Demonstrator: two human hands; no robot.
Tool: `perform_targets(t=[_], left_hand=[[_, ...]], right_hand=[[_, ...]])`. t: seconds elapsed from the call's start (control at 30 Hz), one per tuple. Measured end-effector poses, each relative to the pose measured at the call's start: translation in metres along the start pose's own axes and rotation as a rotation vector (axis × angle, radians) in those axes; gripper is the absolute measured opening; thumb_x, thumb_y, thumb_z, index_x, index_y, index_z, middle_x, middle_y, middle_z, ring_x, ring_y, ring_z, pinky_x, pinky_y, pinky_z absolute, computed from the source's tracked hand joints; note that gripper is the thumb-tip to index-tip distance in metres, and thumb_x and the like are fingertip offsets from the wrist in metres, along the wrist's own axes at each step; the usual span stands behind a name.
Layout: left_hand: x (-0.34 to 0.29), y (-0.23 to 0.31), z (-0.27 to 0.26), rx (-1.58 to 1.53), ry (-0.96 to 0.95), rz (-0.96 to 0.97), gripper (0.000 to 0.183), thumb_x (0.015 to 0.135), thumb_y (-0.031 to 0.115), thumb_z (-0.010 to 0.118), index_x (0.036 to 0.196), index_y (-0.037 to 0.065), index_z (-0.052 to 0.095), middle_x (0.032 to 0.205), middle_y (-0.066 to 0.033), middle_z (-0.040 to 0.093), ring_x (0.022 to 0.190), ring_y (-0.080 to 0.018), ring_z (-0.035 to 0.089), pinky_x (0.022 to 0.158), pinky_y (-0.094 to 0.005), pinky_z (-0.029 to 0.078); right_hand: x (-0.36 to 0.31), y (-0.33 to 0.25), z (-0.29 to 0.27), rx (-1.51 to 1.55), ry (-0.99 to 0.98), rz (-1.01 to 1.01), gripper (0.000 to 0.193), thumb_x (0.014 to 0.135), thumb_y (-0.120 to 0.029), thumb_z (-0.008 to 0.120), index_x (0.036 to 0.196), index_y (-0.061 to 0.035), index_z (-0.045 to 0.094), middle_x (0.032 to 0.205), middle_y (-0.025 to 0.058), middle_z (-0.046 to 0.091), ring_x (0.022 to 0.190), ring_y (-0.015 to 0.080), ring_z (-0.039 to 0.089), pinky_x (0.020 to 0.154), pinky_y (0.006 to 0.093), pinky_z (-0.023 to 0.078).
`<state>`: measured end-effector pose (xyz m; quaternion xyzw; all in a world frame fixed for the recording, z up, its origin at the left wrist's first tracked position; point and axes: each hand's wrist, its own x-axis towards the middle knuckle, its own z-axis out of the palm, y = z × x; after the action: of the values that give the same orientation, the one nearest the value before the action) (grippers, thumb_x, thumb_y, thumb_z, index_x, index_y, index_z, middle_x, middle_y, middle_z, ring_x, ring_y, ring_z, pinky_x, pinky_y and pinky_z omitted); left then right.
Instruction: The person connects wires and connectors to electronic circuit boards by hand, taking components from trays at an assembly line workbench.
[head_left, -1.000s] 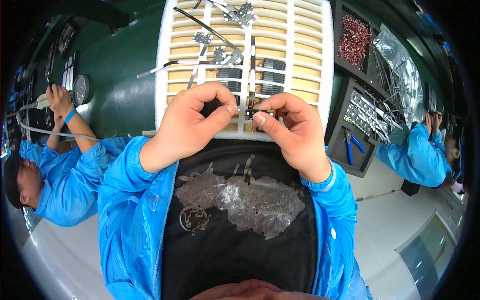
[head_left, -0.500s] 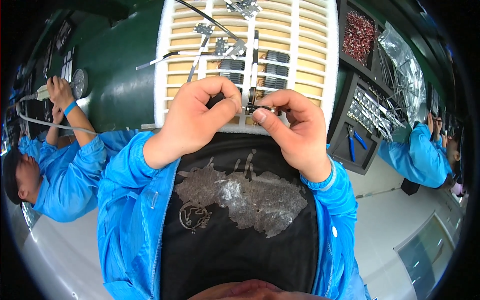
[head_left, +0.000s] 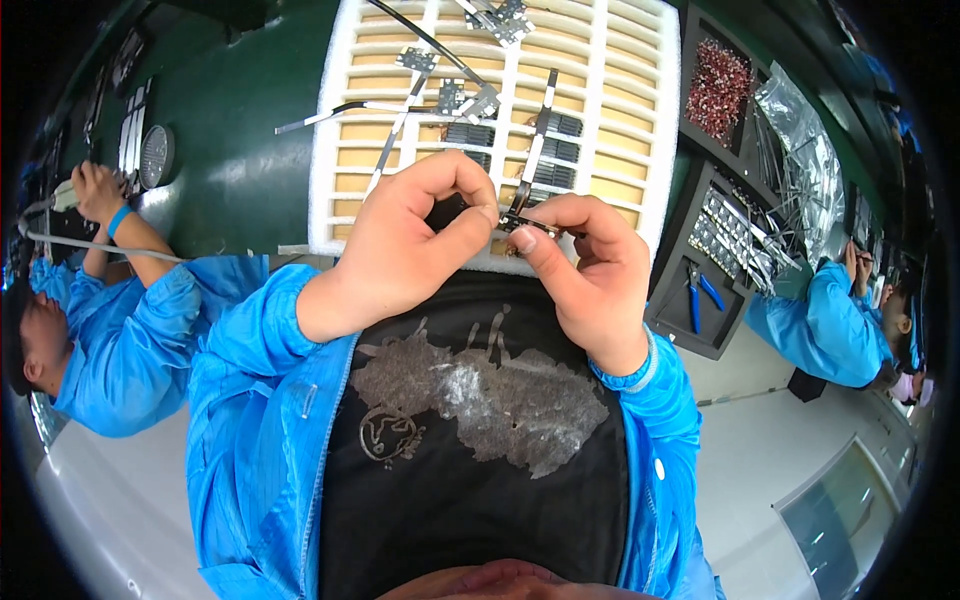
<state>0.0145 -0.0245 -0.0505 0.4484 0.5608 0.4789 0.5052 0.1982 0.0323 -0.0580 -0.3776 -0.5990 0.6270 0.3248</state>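
One green surface [head_left: 235, 130] is partly covered by a slotted white foam tray [head_left: 664, 130], over whose near edge both bare hands are held. The left hand [head_left: 405, 235] and right hand [head_left: 597, 260] are brought close together, knuckles outward. Blue-handled pliers [head_left: 695, 300] are placed well apart, to the right. A black-and-white strip [head_left: 540, 135] is extended over the tray, its long axis directed away from the body and tilted slightly rightward. At its near end, a small black board [head_left: 516, 222] is pinched by the right grip, between thumb and forefinger. Just beside the board's left end, the left thumb and forefinger tips are held nearly together; whether anything is gripped there cannot be told.
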Motion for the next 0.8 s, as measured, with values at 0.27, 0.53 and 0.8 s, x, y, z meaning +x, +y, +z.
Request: perform_targets(t=[0.27, 0.53, 0.8], left_hand=[[-0.0044, 0.0008, -0.0024, 0.081, 0.022, 0.057, 0.002, 0.092, 0.001, 0.061, 0.093, 0.001, 0.06, 0.083, -0.0012, 0.06, 0.077, -0.0055, 0.055, 0.069, -0.0226, 0.046], [-0.0044, 0.0005, -0.0017, 0.042, 0.036, 0.051, 0.001, 0.092, 0.001, 0.06, 0.093, 0.001, 0.059, 0.083, 0.0007, 0.059, 0.076, -0.0044, 0.053, 0.067, -0.022, 0.045], [-0.0037, -0.001, 0.0015, 0.055, 0.057, 0.045, 0.001, 0.093, 0.002, 0.06, 0.093, 0.002, 0.059, 0.083, 0.0008, 0.058, 0.077, -0.0044, 0.052, 0.067, -0.0215, 0.044]], right_hand=[[-0.0004, 0.0005, 0.0007, 0.015, 0.004, 0.032, 0.014, 0.082, -0.004, 0.077, 0.092, -0.0011, 0.068, 0.08, 0.0016, 0.066, 0.072, 0.0084, 0.054, 0.068, 0.0234, 0.047], [0.0006, 0.0009, 0.0011, 0.017, -0.011, 0.022, 0.013, 0.082, -0.004, 0.077, 0.092, -0.0009, 0.068, 0.079, 0.0013, 0.065, 0.071, 0.0083, 0.053, 0.067, 0.0232, 0.046], [0.0016, -0.0027, 0.0046, 0.048, 0.019, 0.072, 0.012, 0.083, -0.004, 0.076, 0.09, -0.0009, 0.068, 0.078, 0.0012, 0.065, 0.07, 0.0073, 0.053, 0.066, 0.0227, 0.046]])
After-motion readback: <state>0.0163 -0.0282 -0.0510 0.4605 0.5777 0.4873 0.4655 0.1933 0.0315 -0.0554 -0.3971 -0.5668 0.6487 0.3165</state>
